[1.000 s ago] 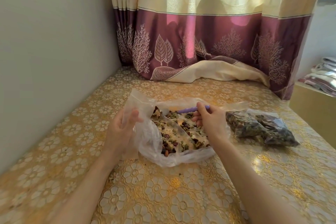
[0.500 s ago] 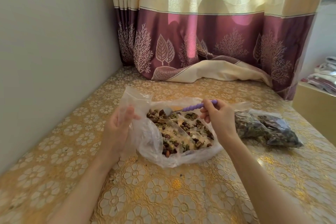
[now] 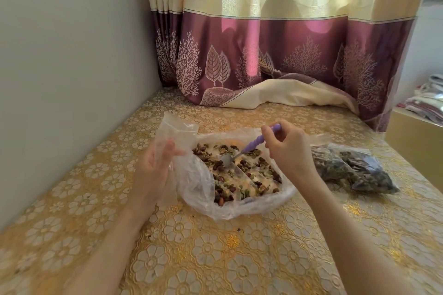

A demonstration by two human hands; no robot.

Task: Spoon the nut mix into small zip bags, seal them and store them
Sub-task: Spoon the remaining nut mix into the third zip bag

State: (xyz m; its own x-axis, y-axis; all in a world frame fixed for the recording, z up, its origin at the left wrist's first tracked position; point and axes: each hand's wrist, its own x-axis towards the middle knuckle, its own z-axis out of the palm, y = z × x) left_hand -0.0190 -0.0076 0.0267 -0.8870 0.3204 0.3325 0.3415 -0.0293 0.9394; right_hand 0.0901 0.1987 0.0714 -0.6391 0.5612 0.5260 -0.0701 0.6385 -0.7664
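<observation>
Since a second ago, your right hand [image 3: 288, 151] has lifted and tipped the spoon [image 3: 249, 148], so its purple handle now slants up to the right and its metal bowl dips down into the nut mix [image 3: 236, 172].

Your table [image 3: 215, 258], under a gold flowered cloth, runs to a plain wall on the left and to a cream and purple curtain [image 3: 275, 43] at the back, whose hem lies bunched on the cloth. Open cloth stretches in front of your arms and behind the tray; the right edge drops off just past the filled bags.

At the middle sits a divided tray [image 3: 242, 176] inside a loose clear wrapper [image 3: 199, 189], with the nuts scattered across its compartments. To its right, just beside the wrapper, lie two filled zip bags [image 3: 354, 170], dark with mix.

Your left hand [image 3: 155, 165] pinches an empty small zip bag [image 3: 177, 132] upright at the tray's left edge, thumb against fingers. Your right hand grips the spoon's handle between thumb and curled fingers, above the tray's far right part.

A few crumbs lie on the cloth in front of the wrapper.
</observation>
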